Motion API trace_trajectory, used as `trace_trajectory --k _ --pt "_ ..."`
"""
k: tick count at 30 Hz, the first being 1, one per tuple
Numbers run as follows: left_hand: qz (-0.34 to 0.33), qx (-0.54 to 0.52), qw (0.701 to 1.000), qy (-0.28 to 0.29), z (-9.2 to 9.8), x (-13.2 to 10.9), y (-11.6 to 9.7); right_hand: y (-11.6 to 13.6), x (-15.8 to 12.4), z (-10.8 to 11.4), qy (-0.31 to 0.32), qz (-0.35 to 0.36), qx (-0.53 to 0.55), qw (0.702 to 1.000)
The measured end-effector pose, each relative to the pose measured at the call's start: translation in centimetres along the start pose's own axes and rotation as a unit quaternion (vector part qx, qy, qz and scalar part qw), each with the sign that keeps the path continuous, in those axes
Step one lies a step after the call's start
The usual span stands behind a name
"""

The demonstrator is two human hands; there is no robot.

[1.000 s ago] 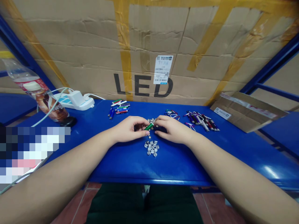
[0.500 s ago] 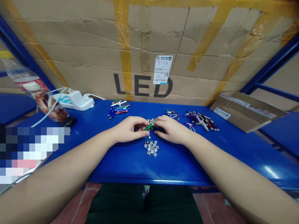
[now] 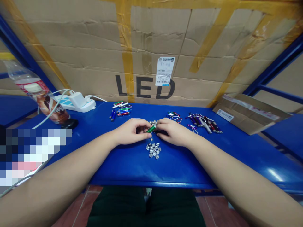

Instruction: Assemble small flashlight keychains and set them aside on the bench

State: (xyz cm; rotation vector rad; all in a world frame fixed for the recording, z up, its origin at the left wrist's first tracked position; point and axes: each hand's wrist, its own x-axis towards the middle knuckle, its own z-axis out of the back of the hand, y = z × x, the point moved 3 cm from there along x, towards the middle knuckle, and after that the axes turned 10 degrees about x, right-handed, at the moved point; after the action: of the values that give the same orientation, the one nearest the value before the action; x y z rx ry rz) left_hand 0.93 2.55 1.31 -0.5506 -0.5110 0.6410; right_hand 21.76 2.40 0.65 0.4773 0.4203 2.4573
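A small green metal tube (image 3: 151, 129) is pinched between the thumb and fingers of my left hand (image 3: 131, 130), slanting up to the right. At the tube's upper end are the curled fingers of my right hand (image 3: 171, 130); whatever they pinch there is too small to make out. Just beyond the tube lies a cluster of small silver parts (image 3: 153, 122), partly covered by my hands. Nearer to me is a loose pile of slotted round silver caps (image 3: 153, 150).
Coloured tubes (image 3: 120, 109) lie at the back left. Carabiner clips (image 3: 174, 116) and finished-looking penlights (image 3: 204, 122) are at the right, before a small carton (image 3: 251, 113). Bottles (image 3: 50, 105) and a power strip (image 3: 85, 105) stand left. A large LED carton (image 3: 94, 56) walls the back.
The green tube has shifted and turned very slightly between my fingers. Both hands stay in nearly the same place.
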Motion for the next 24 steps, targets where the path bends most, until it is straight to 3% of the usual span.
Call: trace_trajectory --k 24 --pt "-0.011 0.011 1.0 0.01 -0.05 0.03 -0.13 0.01 -0.01 -0.15 -0.003 0.012 0.004 1.0"
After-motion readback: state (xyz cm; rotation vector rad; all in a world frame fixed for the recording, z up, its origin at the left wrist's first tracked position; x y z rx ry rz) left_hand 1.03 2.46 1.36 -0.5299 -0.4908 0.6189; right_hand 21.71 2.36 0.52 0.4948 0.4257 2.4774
